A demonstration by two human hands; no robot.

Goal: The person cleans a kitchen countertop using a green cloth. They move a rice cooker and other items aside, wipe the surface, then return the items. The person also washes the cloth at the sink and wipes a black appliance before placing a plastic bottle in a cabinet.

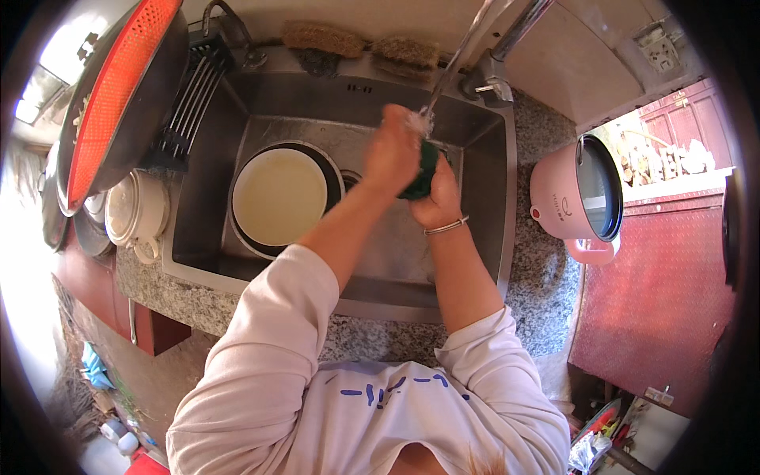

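Observation:
Over the right part of the stainless steel sink, my right hand, with a bracelet at its wrist, holds a dark green item. Its exact kind is hidden by my hands. My left hand is blurred and lies against the same item, its fingers in the stream of water from the faucet. Whether those fingers grip it is unclear. Left of my hands, a round pale bowl sits inside a larger dark pot on the sink floor; its inside looks cream-coloured.
Loofah-like scrubbers lie along the back ledge. A dark wok with an orange colander leans beside a metal rack at left, above a lidded cream mug. A pink electric pot is on the right counter.

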